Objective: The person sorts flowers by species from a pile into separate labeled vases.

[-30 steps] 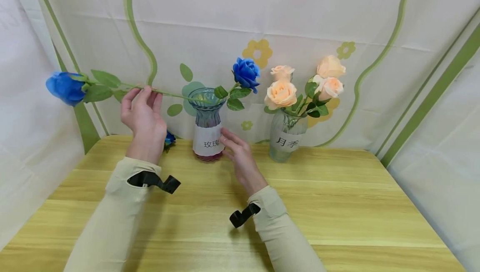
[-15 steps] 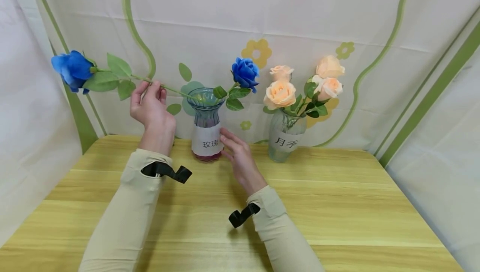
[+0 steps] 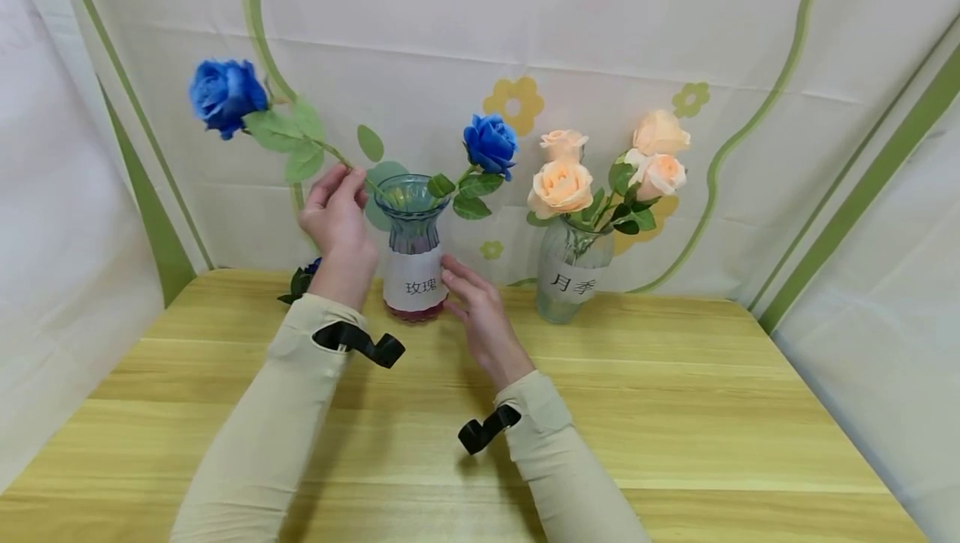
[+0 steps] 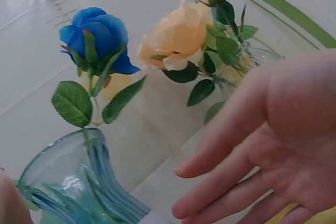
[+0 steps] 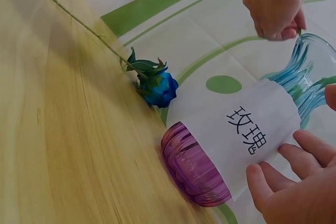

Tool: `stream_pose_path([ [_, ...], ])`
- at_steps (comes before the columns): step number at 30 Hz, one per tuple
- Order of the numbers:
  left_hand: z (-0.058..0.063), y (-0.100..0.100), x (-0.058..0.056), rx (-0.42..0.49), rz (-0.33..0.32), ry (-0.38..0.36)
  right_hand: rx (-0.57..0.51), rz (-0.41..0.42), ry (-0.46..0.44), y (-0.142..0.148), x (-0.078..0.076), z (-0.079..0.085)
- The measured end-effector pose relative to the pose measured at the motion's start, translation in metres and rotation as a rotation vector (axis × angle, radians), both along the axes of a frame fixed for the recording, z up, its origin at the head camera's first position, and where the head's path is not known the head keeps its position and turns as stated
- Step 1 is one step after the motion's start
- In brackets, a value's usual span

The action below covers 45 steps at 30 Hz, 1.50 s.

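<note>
My left hand (image 3: 341,214) pinches the stem of a blue rose (image 3: 227,97) beside the rim of the blue-and-purple glass vase (image 3: 414,231). The bloom leans out to the left, and the stem's lower end is in the vase mouth. Another blue rose (image 4: 97,43) stands in this vase, leaning right. Relaxed fingers of my right hand (image 3: 487,318) rest at the right side of the white label (image 5: 257,124), steadying nothing else. In the right wrist view a further blue rose (image 5: 160,87) lies on the table at the back left, partly hidden by my left arm in the head view.
A clear glass vase (image 3: 555,310) with several peach roses (image 3: 562,187) stands to the right, also labelled. The wooden table (image 3: 712,410) ends at a white patterned cloth (image 3: 420,18) behind the vases. Black camera mounts (image 3: 360,343) sit on both wrists.
My left hand has moved right toward the vase, and the held rose has swung up from nearly level to a steeper tilt. The right hand has stayed at the vase.
</note>
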<state>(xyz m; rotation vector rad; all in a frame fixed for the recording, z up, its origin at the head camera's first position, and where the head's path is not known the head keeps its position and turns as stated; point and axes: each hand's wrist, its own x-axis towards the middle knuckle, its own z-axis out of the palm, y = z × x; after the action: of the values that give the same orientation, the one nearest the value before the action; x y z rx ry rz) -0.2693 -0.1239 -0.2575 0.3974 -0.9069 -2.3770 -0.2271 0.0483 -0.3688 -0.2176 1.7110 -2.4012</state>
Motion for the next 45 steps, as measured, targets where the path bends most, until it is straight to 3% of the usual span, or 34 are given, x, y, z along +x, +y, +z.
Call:
stream_pose_path([
  [7, -0.005, 0.007, -0.004, -0.105, -0.008, -0.05, 0.017, 0.012, 0.007, 0.002, 0.001, 0.001],
  [14, -0.011, 0.011, -0.006, -0.158, -0.073, -0.148, 0.032, 0.013, 0.014, 0.004, 0.002, -0.001],
  [18, -0.015, 0.016, -0.005, -0.153, -0.086, -0.196, 0.025, 0.017, 0.015, 0.004, 0.002, -0.001],
  [22, -0.016, 0.02, 0.001, -0.072, -0.085, -0.177, 0.023, 0.015, 0.013, 0.004, 0.002, 0.0],
  [27, -0.018, 0.02, 0.016, 0.027, -0.155, -0.153, 0.026, 0.013, 0.014, 0.004, 0.002, 0.001],
  [33, -0.027, 0.002, 0.045, -0.069, -0.227, -0.215, 0.028, 0.015, 0.011, 0.004, 0.002, 0.002],
  [45, -0.086, -0.059, 0.092, -0.343, -0.184, -0.43, 0.031, -0.003, 0.017, 0.001, 0.0, 0.002],
])
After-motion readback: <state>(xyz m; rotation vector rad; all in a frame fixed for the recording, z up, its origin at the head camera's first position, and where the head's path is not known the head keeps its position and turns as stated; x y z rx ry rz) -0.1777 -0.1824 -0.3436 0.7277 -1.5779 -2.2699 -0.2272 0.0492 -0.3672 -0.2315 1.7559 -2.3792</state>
